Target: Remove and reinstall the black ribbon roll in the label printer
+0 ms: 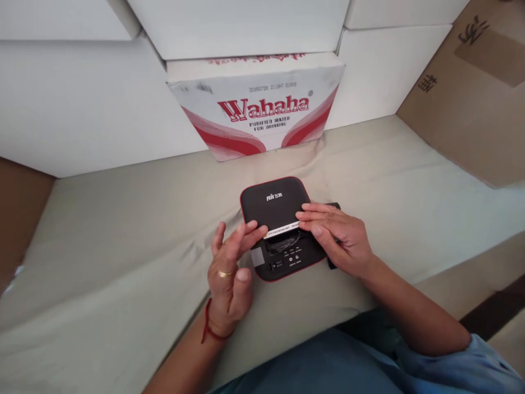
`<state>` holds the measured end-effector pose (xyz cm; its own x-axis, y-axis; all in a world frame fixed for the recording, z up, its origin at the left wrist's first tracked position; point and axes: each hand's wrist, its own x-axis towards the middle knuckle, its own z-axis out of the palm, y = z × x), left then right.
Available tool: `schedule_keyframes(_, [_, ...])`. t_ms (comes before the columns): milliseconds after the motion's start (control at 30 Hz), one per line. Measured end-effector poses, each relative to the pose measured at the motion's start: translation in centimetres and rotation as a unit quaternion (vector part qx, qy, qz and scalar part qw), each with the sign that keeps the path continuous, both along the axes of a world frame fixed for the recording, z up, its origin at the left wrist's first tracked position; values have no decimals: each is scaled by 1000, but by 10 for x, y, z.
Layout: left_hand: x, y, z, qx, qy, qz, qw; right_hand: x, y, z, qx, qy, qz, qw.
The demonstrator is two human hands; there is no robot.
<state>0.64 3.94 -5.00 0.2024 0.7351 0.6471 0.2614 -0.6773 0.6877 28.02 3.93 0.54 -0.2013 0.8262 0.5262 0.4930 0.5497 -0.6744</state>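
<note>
A black rounded-square device (274, 205) with a red edge and a white logo lies flat on a beige cloth-covered surface (123, 230). A thin white strip (282, 230) runs across its middle above an open recess with small ports. My left hand (230, 273), wearing a gold ring and a red wrist thread, touches the strip's left end with its fingertips. Fingers of my right hand (338, 236) lie flat over the device's right side, their tips on the strip's right end. A small dark object (331, 264) peeks out from under my right hand.
A white carton printed "Wahaha" in red (256, 104) stands behind the device. White blocks (82, 104) are stacked along the back. A brown cardboard box (471, 93) leans at the right, and another brown surface (18, 213) rises at the left edge.
</note>
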Motion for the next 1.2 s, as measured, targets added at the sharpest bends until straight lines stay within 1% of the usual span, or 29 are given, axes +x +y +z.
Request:
schedule_keyframes(100, [1,3,-1,21,-12,24,999,-3,2,-3,17,12,-7,1000])
schedule_keyframes(167, [0,4,-3,14,-21,11,1000,-4,3,-3,35,25,-4,999])
schedule_keyframes(300, [0,2,-3,-73,-79,-46,993,-5,-1,-3,62,21,7,998])
schedule_keyframes(367, [3,2,-3,-101,-134,-51,985,-4,-4,-4,92,6,27,995])
schedule_keyframes(433, [7,5,-3,-135,-199,-35,970,-4,-8,-6,137,-3,49,989])
schedule_keyframes(500, [9,9,-5,-195,-250,-33,948,-4,-10,-8,172,-8,64,983])
schedule_keyframes(600, [9,15,-7,-296,-286,-78,908,-3,-12,-9,183,-7,74,980])
schedule_keyframes(700, [7,16,-8,-348,-302,-115,880,-2,-13,-8,176,-6,76,981])
schedule_keyframes(767, [7,15,-8,-362,-307,-123,872,-1,-14,-8,173,-6,80,982])
schedule_keyframes(833, [6,14,-8,-371,-301,-125,870,0,-14,-8,177,-5,81,981])
schedule_keyframes(933, [6,14,-10,-374,-280,-120,876,-1,-14,-9,183,-4,77,980])
schedule_keyframes(1067, [9,17,-15,-354,-286,-123,882,-2,-13,-9,200,-26,65,977])
schedule_keyframes(1133, [11,19,-18,-344,-288,-128,885,0,-12,-3,212,-41,70,974])
schedule_keyframes(1200, [12,20,-22,-336,-284,-125,889,3,-9,9,190,-42,94,976])
